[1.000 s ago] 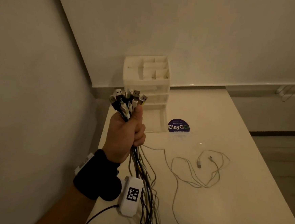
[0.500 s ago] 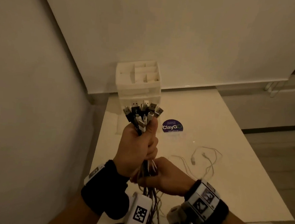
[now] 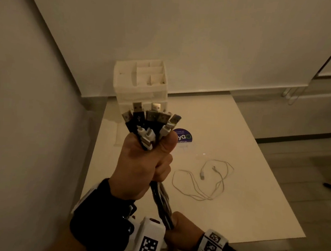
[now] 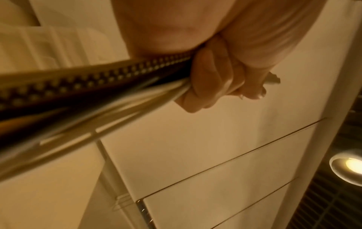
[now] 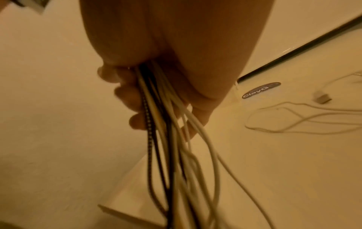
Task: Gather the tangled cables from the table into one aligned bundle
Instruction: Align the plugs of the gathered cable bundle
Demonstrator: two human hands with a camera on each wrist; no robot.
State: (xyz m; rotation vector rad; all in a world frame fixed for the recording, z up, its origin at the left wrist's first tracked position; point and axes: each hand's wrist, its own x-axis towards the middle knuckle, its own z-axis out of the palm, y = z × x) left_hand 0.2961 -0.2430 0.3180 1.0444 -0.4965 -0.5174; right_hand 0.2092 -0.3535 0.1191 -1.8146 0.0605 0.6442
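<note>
My left hand [image 3: 143,163] grips a cable bundle [image 3: 151,122] upright in a fist above the table, several USB plugs fanned out at the top. The left wrist view shows my fingers [image 4: 211,80] curled round the black braided and white strands [image 4: 98,86]. Lower down, my right hand [image 3: 184,231] is closed round the same strands beneath the left fist. In the right wrist view the cables [image 5: 166,139] run out of my right hand [image 5: 176,54] and hang loose. One white cable [image 3: 218,184] [image 5: 293,117] lies looped on the table, apart from both hands.
A white table [image 3: 242,220] stands in a corner, walls at left and behind. A white compartment organiser [image 3: 140,79] stands at its back left. A round purple sticker [image 3: 185,136] [image 5: 260,89] lies near the middle. Floor drops off at the right and front.
My right hand came in, took hold of the strands just under the left fist, then slid down along them. The left hand lifted the plug ends higher.
</note>
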